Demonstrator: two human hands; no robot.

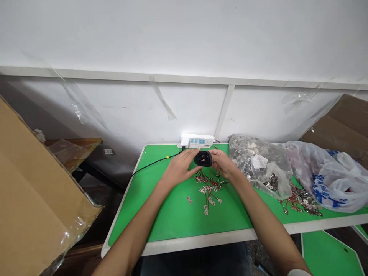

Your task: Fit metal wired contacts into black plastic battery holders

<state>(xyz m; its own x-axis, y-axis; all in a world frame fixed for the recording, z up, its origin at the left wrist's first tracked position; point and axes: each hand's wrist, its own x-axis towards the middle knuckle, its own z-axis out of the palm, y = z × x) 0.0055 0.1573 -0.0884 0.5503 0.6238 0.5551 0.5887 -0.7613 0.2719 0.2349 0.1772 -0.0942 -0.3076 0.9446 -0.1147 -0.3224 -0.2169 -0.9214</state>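
A black rounded object (203, 158) with a hollow front is held up between my two hands over the green table (169, 226). My left hand (181, 167) grips its left side, fingers over the top and thumb below. At its right side, the fingers of my right hand (223, 162) are closed on it. Beneath lie small round metal parts with red wires (211, 193), some partly hidden by my hands. Two small round pieces (189, 200) lie apart to the left of them.
A white power strip (198, 140) with a plugged-in black cable (152, 163) sits against the wall. To the right are a clear bag of metal parts (260, 165), a white plastic bag (339, 184) and a wired pile (304, 201). Cardboard (40, 191) stands at left.
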